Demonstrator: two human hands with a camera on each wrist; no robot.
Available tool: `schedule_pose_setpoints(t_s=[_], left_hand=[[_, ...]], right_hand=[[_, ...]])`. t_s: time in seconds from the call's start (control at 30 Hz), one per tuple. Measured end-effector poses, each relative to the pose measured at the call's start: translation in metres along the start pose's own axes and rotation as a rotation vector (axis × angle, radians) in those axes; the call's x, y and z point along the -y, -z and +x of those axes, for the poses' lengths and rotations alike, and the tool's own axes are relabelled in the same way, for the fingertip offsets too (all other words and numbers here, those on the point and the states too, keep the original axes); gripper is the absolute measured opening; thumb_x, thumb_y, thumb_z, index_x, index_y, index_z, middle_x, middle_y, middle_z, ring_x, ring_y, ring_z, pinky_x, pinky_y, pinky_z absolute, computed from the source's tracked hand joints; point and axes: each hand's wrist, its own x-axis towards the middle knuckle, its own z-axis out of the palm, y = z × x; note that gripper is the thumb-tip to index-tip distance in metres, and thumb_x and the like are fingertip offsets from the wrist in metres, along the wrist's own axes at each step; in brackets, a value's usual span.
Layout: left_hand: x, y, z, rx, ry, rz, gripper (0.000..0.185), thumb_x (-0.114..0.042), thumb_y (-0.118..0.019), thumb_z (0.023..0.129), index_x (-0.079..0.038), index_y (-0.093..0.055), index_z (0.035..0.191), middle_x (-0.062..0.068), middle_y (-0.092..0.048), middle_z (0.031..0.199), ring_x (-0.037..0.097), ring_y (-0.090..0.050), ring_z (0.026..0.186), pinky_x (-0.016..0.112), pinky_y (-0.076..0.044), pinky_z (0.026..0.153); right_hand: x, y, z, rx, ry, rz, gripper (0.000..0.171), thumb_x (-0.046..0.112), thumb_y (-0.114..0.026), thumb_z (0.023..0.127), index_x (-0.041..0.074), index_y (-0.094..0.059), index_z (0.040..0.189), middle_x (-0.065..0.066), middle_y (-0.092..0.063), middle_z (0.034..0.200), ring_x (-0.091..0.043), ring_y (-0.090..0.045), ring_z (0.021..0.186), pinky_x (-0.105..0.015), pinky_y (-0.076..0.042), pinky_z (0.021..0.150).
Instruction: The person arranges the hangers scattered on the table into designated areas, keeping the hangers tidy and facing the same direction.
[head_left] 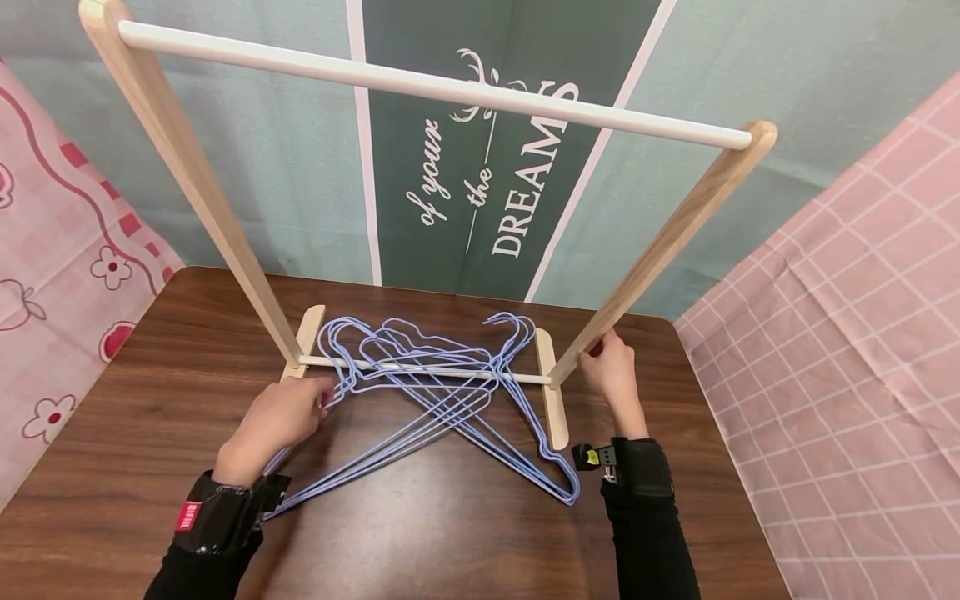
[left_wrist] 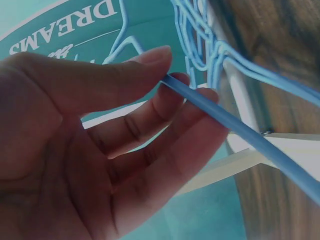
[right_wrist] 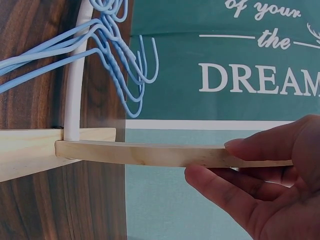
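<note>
1. Pinching is what the left hand does, on the near left: thumb and fingertips press one blue hanger wire, and the palm is empty.
2. On the dark wooden table, the blue hangers make a crossed pile, between the left foot and right foot of the garment rack, partly over its lower white rod. I judge them light and a little springy, not fragile; their smooth surface may slip in the fingers, and the crossed wires can catch each other.
3. For taking hold, I would choose the necks below the hooks, at the far right of the pile, where several wires come together; one neck should be parted from the others first.
4. At the right, the right hand pinches the right post low down, thumb on one side and fingers on the other. This wood looks stiff, so it should give a steady grip.
5. Farthest, behind the rack, hangs a grey-green cloth.
</note>
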Motion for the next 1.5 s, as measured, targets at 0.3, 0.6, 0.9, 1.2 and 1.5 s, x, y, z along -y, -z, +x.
schedule_pose_setpoints(t_s=[0.3,0.6,0.9,1.2,1.5], left_hand=[[-0.007,0.015,-0.008,-0.039,0.008,0.024,0.023,0.003,-0.056,0.069,-0.018,-0.049,0.065,-0.003,-0.046,0.059,0.018,-0.041,0.051,0.033,-0.030,0.043],[-0.010,0.027,-0.015,-0.046,0.000,0.033,0.024,0.004,-0.053,0.069,-0.020,-0.050,0.067,-0.005,-0.045,0.059,0.016,-0.040,0.052,0.032,-0.029,0.043],[-0.011,0.043,-0.020,-0.025,0.043,0.038,0.017,0.000,-0.062,0.074,-0.016,-0.058,0.077,-0.004,-0.053,0.064,0.016,-0.048,0.056,0.034,-0.034,0.045],[-0.009,0.053,-0.024,-0.069,0.079,0.040,0.019,0.001,-0.063,0.071,-0.015,-0.054,0.070,-0.004,-0.047,0.059,0.017,-0.043,0.052,0.034,-0.031,0.044],[-0.005,0.061,-0.028,-0.071,0.142,0.032,0.013,-0.001,-0.060,0.073,-0.013,-0.057,0.074,-0.001,-0.048,0.060,0.022,-0.044,0.053,0.037,-0.031,0.043]], right_hand=[[0.000,0.000,0.000,-0.012,0.007,-0.006,0.027,0.001,-0.059,0.081,-0.010,-0.052,0.105,-0.027,-0.058,0.086,-0.035,-0.058,0.071,-0.033,-0.041,0.052],[-0.001,0.000,0.000,-0.004,0.000,-0.001,0.028,0.001,-0.058,0.081,-0.011,-0.051,0.106,-0.028,-0.058,0.087,-0.035,-0.058,0.071,-0.034,-0.042,0.051],[0.000,0.000,0.000,-0.002,-0.002,0.002,0.028,0.001,-0.058,0.081,-0.011,-0.052,0.105,-0.027,-0.059,0.086,-0.035,-0.058,0.071,-0.033,-0.041,0.052],[0.000,0.001,0.000,-0.007,0.000,-0.003,0.027,0.002,-0.059,0.081,-0.012,-0.051,0.103,-0.028,-0.058,0.087,-0.036,-0.059,0.073,-0.036,-0.043,0.053],[0.002,0.002,-0.001,-0.006,-0.004,0.002,0.028,0.002,-0.058,0.082,-0.012,-0.051,0.104,-0.028,-0.058,0.087,-0.037,-0.058,0.073,-0.035,-0.043,0.053]])
